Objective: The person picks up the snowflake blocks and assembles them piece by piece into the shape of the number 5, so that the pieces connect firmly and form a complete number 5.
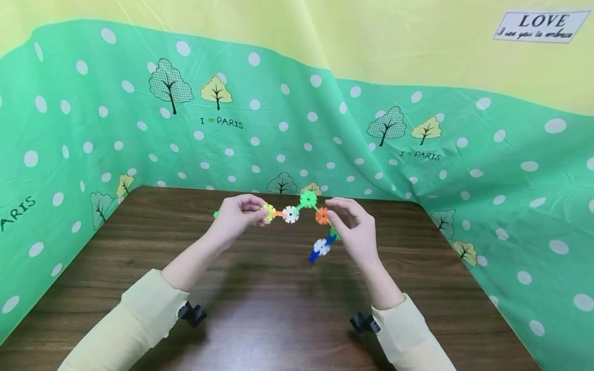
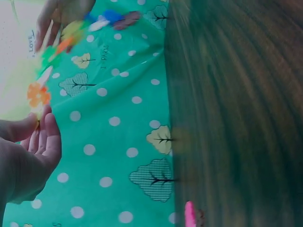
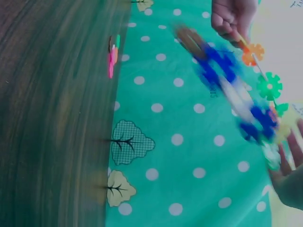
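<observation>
A chain of interlocking plastic snowflake discs is stretched between both hands above the table. My left hand [image 1: 236, 216] pinches its yellow disc [image 1: 268, 213] between thumb and fingers. From there the chain runs through a white disc [image 1: 291, 214] and a bright green disc [image 1: 308, 199] to an orange disc [image 1: 322, 216]. My right hand [image 1: 355, 229] pinches the chain just beyond the orange disc, thumb and fingers hiding part of it. Below the right hand hangs a tail with another white disc [image 1: 322, 247] between blue discs. In the right wrist view, the blurred tail ends in a brown disc [image 3: 190, 40].
The brown wooden table [image 1: 278, 319] lies under both hands. A small pink piece [image 3: 111, 66] with other coloured bits sits by the table's far edge, mostly hidden behind the left hand in the head view. A green polka-dot cloth [image 1: 278, 144] hangs around the table.
</observation>
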`<state>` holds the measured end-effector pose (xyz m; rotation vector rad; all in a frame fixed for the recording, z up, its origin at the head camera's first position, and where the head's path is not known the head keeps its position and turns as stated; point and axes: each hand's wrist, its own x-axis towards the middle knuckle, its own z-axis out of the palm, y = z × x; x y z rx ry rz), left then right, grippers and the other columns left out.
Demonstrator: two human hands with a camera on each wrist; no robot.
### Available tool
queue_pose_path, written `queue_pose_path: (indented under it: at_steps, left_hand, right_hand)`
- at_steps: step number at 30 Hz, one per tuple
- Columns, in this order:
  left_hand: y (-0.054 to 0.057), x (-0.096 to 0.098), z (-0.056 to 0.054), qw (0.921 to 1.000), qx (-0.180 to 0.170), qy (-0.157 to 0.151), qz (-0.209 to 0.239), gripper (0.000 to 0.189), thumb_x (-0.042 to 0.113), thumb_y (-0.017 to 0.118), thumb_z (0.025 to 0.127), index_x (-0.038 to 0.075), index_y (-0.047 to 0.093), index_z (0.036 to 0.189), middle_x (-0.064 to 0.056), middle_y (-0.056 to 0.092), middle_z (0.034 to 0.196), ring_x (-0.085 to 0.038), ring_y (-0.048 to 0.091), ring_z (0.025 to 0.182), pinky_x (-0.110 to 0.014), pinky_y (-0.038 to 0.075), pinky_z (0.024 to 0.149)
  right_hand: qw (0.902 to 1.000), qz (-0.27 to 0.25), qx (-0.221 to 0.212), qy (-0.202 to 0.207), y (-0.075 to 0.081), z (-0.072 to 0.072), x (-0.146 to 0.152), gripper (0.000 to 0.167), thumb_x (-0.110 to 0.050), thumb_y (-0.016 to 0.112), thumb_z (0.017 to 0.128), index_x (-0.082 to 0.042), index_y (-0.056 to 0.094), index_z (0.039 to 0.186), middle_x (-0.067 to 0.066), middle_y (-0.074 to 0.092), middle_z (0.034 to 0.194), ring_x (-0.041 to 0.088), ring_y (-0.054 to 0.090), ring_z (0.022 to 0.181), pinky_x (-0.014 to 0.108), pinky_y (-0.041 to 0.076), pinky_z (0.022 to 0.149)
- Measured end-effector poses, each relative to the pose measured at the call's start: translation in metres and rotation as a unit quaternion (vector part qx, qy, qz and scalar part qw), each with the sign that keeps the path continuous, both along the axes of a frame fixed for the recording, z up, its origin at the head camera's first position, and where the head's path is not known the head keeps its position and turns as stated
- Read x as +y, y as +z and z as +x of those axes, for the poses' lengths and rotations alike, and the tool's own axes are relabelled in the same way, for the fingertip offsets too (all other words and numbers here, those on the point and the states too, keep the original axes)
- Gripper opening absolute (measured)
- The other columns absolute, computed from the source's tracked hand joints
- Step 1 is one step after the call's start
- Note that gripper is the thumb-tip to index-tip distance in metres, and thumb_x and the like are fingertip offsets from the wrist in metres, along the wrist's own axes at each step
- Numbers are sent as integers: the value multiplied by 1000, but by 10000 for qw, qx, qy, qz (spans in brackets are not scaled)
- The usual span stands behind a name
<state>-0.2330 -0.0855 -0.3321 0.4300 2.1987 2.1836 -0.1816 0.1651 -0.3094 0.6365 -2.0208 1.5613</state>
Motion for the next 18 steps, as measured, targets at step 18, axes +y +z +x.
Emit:
queue_pose_path:
  at_steps: [18]
  left_hand:
    - [-22,34,16,9701,-885,-549,2191,13,-7,59,88,2,54,95,-6,64,81,-21,71,81,-34,55,81]
  right_hand:
    - [9986,-54,-322,-427,-10,8,-30,18,-3,61,90,7,67,104,20,69,83,7,60,57,31,54,50]
